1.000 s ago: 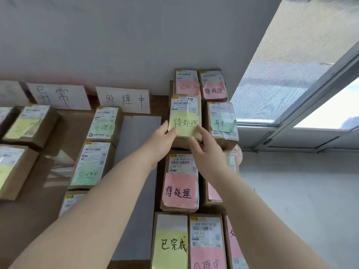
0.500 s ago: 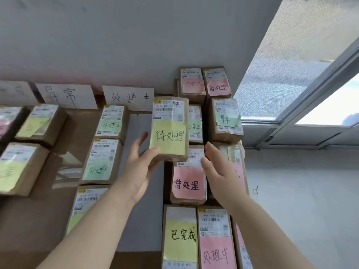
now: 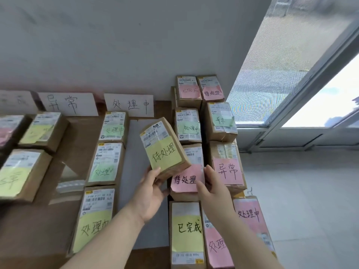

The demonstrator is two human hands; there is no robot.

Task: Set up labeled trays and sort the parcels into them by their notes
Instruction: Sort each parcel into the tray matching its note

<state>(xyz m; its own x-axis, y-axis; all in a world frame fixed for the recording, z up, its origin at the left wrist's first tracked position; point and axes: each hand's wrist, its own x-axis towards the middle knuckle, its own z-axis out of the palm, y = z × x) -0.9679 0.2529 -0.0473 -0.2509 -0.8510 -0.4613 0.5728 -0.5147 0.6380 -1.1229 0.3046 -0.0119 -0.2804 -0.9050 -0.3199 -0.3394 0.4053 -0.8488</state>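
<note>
My left hand [image 3: 150, 193] grips the bottom of a brown parcel with a yellow note reading 待处理 [image 3: 165, 147], held tilted above the table. My right hand [image 3: 210, 186] is open, fingers spread, resting over a parcel with a pink 待处理 note [image 3: 185, 180] in the unsorted pile at the right. That pile holds several parcels, among them a pink 异常 note [image 3: 228, 170], a green 处理中 note [image 3: 191, 128] and a yellow 已完成 note [image 3: 188, 228]. White paper labels 处理中 [image 3: 129, 104] and 异常 [image 3: 68, 103] stand against the wall.
Three parcels with 处理中 notes [image 3: 105, 162] lie in a column under the 处理中 label. More parcels [image 3: 41, 131] lie under the 异常 label at the left. A white sheet [image 3: 136, 148] covers the strip beside the column. A window and grey floor are at the right.
My left hand lifted the yellow-note parcel off the pile and carried it left and down, tilting it. My right hand let go of it and dropped onto the pink-note parcel.
</note>
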